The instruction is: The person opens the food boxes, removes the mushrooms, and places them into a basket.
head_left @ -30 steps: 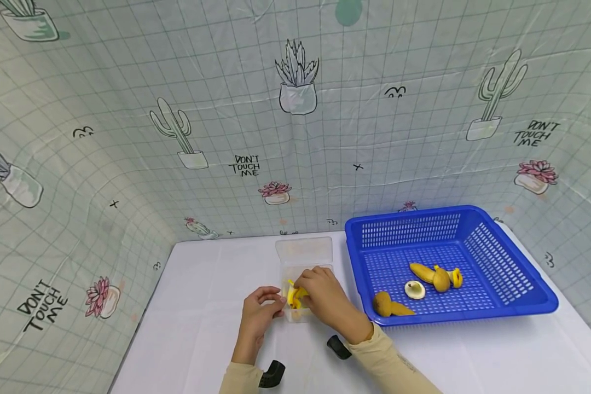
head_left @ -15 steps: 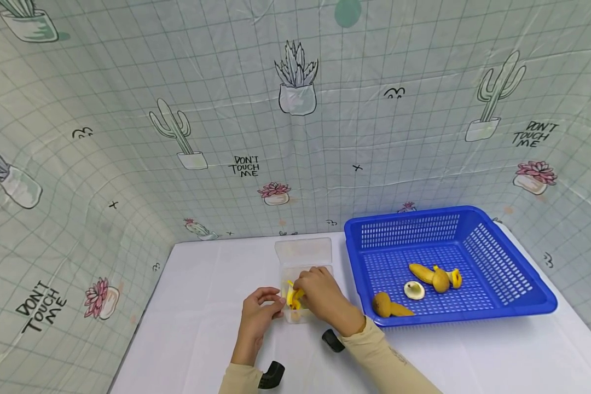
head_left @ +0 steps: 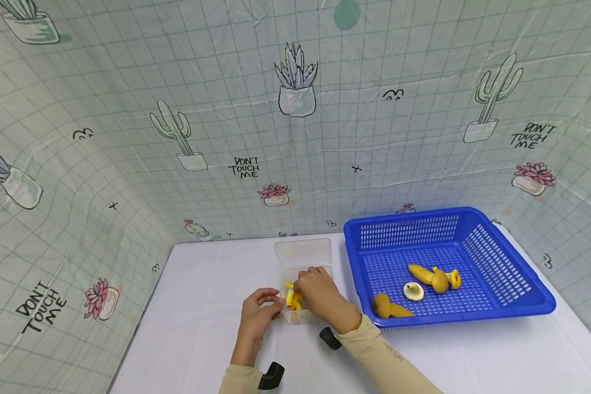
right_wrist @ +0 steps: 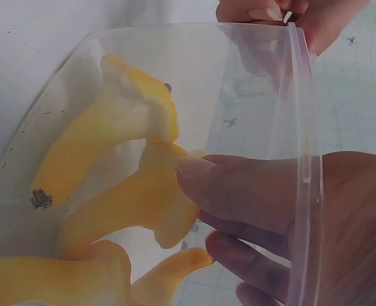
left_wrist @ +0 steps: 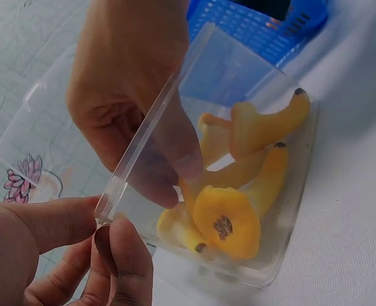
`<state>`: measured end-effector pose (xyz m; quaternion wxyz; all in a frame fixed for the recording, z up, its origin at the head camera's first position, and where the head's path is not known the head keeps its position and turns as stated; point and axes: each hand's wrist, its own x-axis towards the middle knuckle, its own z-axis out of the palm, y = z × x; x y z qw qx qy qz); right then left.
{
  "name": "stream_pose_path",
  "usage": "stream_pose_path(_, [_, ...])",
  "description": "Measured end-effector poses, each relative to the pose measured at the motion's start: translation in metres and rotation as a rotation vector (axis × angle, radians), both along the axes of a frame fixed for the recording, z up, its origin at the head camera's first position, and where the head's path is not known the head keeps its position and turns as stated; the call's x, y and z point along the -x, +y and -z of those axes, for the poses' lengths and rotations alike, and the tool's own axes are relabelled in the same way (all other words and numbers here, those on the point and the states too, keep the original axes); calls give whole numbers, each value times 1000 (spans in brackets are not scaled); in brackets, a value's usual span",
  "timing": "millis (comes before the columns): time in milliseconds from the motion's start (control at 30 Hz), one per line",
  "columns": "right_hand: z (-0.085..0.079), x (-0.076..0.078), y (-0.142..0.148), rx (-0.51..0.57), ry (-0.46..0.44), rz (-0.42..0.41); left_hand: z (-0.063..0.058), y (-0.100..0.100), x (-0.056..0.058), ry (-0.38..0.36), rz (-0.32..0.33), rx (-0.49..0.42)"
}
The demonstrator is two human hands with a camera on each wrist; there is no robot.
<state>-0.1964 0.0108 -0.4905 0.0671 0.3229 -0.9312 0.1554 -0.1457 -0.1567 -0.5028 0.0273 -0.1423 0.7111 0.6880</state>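
Step in hand, as judged: settling a mushroom (right_wrist: 140,201) among others inside the clear box (right_wrist: 301,95), which stands on the desk (head_left: 216,284) with its lid (head_left: 302,251) back. The right hand (head_left: 320,293) reaches in; its thumb and fingers appear to pinch the mushroom, the far contact being partly hidden. The left hand (head_left: 257,314) pinches the rim at a corner. More mushrooms (head_left: 440,280) lie in the basket (head_left: 460,318). The next move would call for parting the right fingers and lifting clear without dragging the mushroom, rim steadied throughout.
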Motion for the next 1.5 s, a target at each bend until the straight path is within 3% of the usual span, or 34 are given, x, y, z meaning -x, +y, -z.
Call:
stream_pose_path(400, [1, -2, -1, -11, 28, 41, -1, -1, -2, 2, 2, 10])
stream_pose_path(667, [4, -2, 3, -12, 151, 45, 1, 0, 0, -4, 6, 6])
stream_pose_path(867, [6, -2, 8, 120, 235, 59, 0, 0, -1, -7, 0, 12])
stream_pose_path(1167, [-5, -13, 16, 350, 307, 5, 2, -1, 1, -3, 6, 8])
stream_pose_path(1500, [-19, -28, 31, 411, 388, -42, -2, 0, -1, -7, 0, 21])
